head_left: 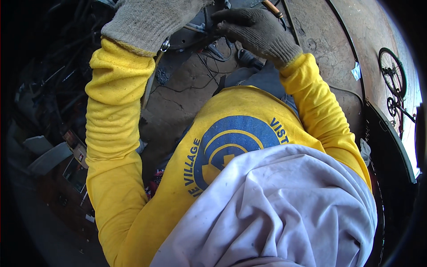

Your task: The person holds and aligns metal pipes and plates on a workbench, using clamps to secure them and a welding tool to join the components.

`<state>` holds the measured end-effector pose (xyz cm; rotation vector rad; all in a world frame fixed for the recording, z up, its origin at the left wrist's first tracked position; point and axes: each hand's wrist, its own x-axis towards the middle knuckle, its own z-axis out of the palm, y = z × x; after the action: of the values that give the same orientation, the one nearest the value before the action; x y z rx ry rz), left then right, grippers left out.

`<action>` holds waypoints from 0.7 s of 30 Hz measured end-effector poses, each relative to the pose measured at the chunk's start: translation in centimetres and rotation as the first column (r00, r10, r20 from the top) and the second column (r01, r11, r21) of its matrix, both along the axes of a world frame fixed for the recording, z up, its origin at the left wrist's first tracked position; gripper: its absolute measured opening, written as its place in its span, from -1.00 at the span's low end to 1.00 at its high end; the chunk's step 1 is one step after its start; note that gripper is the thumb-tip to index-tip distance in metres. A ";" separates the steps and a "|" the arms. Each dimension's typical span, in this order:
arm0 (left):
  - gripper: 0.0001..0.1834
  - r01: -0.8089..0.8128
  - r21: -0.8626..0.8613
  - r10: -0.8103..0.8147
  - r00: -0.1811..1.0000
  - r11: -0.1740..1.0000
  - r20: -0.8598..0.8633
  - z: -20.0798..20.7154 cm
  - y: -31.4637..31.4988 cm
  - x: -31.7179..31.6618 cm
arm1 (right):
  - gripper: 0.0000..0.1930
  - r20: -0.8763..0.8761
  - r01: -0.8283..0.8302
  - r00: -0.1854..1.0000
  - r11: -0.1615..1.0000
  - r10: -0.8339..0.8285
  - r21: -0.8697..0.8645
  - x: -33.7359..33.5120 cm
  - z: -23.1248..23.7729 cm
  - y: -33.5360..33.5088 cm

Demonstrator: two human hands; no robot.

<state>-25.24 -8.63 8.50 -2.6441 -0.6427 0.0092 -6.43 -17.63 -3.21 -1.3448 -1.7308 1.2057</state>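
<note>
Up top, right hand [258, 31] fingers pinch dark metal part [195, 35]; left hand [147, 20] cropped, grip unclear.

One view only, head-worn, looking steeply down the person's own chest. A white cloth [284, 209] fills the lower right of the frame, very near the lens. Both sleeves rise from the lower edge to the gloved left hand [149, 20] and right hand [258, 31], cut off at the top edge. A bicycle [393, 82] bends along the far right rim.
</note>
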 end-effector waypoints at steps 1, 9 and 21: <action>-0.36 0.005 0.011 -0.005 1.000 1.000 0.000 0.1 -0.1 0.2 | -0.67 -0.001 0.000 1.000 1.000 0.000 0.000 0.0 0.5 0.4; -0.37 -0.014 0.035 0.014 1.000 0.999 -0.016 -0.3 0.1 0.5 | -0.69 0.199 -0.097 0.975 0.995 0.098 -0.018 -1.8 -0.1 1.9; -0.44 -0.068 -0.095 0.073 0.996 0.993 0.042 0.1 -0.1 0.2 | -0.72 0.018 -0.178 0.983 0.980 0.180 -0.091 -0.6 2.2 2.3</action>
<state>-25.07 -8.76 8.60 -2.7165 -0.7683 -0.0002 -6.99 -15.28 -1.05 -1.2823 -1.8690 1.3844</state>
